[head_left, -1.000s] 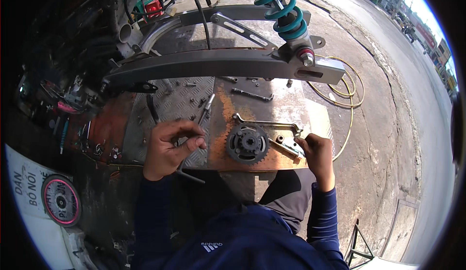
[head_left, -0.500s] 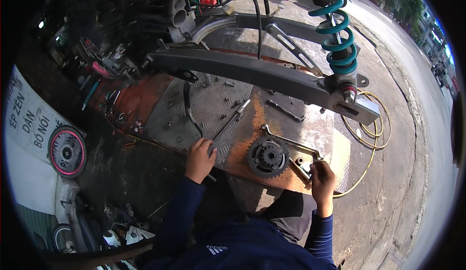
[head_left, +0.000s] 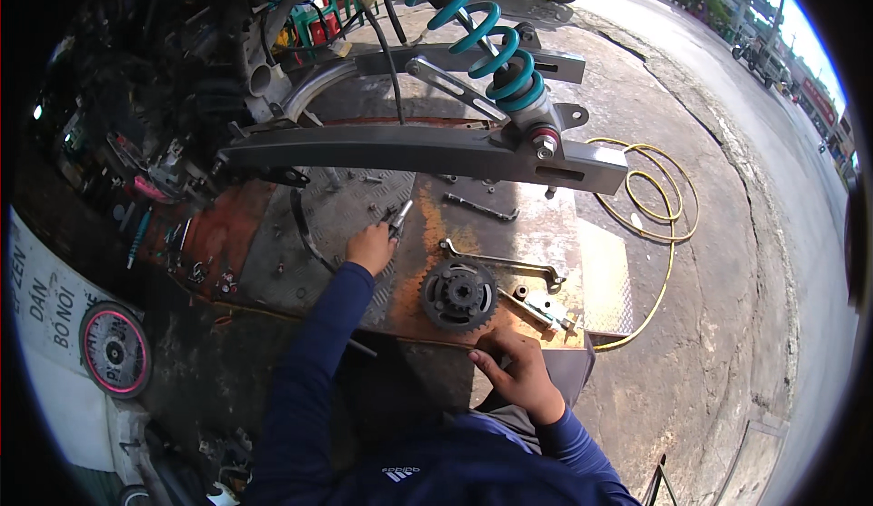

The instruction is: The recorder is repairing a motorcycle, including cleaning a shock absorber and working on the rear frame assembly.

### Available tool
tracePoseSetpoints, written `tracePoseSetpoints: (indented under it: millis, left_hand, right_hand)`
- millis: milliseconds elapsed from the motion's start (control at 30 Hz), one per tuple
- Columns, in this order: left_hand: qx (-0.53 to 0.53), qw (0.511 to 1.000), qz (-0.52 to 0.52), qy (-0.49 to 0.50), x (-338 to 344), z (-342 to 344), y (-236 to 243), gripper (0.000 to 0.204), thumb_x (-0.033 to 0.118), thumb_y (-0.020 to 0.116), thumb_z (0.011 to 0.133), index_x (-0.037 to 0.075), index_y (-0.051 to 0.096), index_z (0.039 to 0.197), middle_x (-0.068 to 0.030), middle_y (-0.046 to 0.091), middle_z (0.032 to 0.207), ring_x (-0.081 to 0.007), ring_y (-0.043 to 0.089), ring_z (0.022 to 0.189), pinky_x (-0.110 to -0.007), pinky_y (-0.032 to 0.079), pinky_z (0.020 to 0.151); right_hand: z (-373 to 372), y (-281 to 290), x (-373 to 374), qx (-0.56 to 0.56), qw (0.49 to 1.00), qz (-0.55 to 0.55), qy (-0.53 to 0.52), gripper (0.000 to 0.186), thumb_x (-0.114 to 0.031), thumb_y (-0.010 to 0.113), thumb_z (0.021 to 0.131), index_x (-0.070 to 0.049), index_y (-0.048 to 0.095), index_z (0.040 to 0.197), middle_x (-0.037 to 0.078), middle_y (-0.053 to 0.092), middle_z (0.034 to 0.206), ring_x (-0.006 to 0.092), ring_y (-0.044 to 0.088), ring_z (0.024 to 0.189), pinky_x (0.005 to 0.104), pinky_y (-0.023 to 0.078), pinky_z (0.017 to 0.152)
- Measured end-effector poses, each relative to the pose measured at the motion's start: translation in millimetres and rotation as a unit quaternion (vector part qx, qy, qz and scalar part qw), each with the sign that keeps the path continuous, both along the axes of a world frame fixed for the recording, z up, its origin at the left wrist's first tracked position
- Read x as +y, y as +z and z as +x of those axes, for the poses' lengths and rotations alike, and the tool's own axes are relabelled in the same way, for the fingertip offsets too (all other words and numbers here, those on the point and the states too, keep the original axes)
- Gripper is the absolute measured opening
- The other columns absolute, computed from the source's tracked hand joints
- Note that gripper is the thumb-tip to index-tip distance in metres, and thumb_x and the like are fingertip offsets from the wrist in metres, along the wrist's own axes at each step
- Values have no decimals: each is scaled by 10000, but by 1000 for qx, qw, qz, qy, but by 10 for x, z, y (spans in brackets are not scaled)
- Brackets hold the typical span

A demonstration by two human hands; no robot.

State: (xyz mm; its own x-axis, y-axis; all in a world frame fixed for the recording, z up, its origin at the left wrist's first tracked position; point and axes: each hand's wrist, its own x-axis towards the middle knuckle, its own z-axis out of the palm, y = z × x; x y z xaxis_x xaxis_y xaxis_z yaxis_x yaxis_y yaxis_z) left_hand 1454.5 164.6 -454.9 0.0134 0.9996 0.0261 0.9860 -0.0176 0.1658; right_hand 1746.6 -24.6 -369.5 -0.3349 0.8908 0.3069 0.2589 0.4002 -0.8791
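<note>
While the left hand (head_left: 368,249) reaches out over the checker plate (head_left: 341,210), its fingers are clenched around a slim metal tool (head_left: 398,219) whose tip points up and away toward the swingarm (head_left: 409,149). That tool sits just above the hand, over the plate's upper right part. Beside it, on the rusty sheet (head_left: 509,233), lie a sprocket (head_left: 458,294), a bent bracket (head_left: 502,263) and a small wrench (head_left: 480,207), all apart from the left hand. Nearer the body, the right hand (head_left: 515,370) rests at the sheet's near edge with fingers curled loosely and grasping nothing visible. A teal spring shock (head_left: 486,47) rises from the swingarm's right end. A yellow hose (head_left: 659,206) coils on the concrete to the right. At far left leans a white sign (head_left: 45,306) with dark lettering, and a round pink-rimmed disc (head_left: 114,350) stands against its lower part.
</note>
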Motion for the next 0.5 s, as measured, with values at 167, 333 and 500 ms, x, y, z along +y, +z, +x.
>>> tracePoseSetpoints:
  millis: [167,333,500]
  left_hand:
    - [-22,1000,-11,-9,50,-27,-17,259,260,630,887,19,586,972,-203,651,923,-393,643,875,-491,516,758]
    - [-56,995,79,-7,-160,-24,88,262,213,677,849,2,583,973,-171,613,874,-369,608,897,-466,490,772]
    - [-192,975,111,-32,-671,39,296,220,175,695,831,-10,614,915,-156,624,844,-330,625,793,-415,490,695]
  right_hand:
    - [124,855,589,-21,905,376,-200,343,-23,777,709,-11,624,1015,142,594,904,264,612,747,336,494,626]
    - [225,1635,1217,-171,780,576,-174,307,-26,757,702,-35,647,989,89,573,857,253,597,768,354,482,631]
    - [205,1726,1320,-198,756,614,-112,229,-54,758,713,-34,656,918,76,565,820,239,590,714,344,472,603]
